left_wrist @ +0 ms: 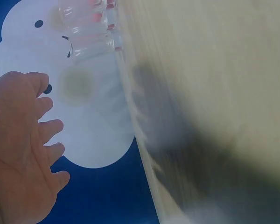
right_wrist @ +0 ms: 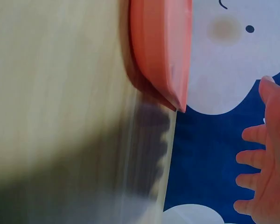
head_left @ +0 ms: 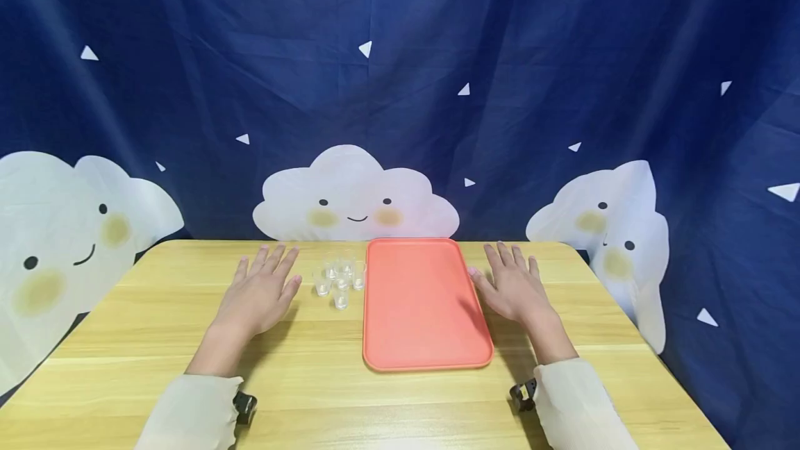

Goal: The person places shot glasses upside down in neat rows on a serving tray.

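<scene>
Plainly, both hands are spread and hold nothing: the left hand [head_left: 257, 297] and the right hand [head_left: 515, 290] have their fingers extended and parted, palms down in the head view. That view alone leaves their height unclear, with the right thumb seeming to meet the edge of the coral tray [head_left: 428, 304]; the right wrist view, though, sets that hand well apart from it, and both wrist views show the palms raised off the wooden table [head_left: 300, 384]. Just beside the left hand, between it and the tray, a cluster of small clear glasses [head_left: 341, 282] stands upright; the left wrist view catches only some, overlapping at its top edge. The tray lies flat, its raised rim seen side-on from the right wrist. Pale sleeves [head_left: 194, 412] cover the forearms, and past the table's far edge hangs a navy backdrop [head_left: 412, 110] with smiling white clouds [head_left: 356, 189].
</scene>
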The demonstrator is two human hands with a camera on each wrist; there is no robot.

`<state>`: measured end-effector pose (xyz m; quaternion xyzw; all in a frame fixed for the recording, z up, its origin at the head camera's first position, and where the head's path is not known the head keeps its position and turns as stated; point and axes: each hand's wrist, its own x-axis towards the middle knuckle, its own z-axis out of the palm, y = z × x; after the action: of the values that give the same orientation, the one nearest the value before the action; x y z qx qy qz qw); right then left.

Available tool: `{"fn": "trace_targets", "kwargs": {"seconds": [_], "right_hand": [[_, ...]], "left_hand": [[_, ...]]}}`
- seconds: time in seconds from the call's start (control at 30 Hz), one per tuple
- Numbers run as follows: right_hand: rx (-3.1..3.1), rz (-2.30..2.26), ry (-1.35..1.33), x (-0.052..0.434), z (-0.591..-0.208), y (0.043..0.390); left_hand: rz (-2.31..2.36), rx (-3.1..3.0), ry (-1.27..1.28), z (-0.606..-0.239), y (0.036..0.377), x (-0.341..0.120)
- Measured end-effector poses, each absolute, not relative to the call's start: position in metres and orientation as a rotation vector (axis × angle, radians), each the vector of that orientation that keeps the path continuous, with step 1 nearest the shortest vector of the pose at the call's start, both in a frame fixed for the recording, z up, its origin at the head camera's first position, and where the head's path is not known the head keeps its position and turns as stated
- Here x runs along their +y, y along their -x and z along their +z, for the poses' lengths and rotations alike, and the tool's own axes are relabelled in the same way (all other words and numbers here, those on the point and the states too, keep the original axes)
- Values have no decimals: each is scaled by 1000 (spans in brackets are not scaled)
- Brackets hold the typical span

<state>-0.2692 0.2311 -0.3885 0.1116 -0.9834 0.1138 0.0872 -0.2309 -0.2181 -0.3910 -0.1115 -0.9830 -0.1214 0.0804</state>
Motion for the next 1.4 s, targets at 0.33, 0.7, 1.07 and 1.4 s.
{"fn": "trace_targets", "kwargs": {"seconds": [0.33,0.7,1.07,1.4], "right_hand": [[-2969,532,-358,228,-391,271],[-3013,862,-364,220,-401,275],[-2994,1006,-334,218,-413,274],[-2942,1097,-308,222,-421,274]], "left_hand": [[-531,-2948,430,-395,237,-213],[-763,-2927,519,-403,250,-207],[-901,-2941,532,-415,265,-204],[-1000,-2925,521,-419,274,-201]]}}
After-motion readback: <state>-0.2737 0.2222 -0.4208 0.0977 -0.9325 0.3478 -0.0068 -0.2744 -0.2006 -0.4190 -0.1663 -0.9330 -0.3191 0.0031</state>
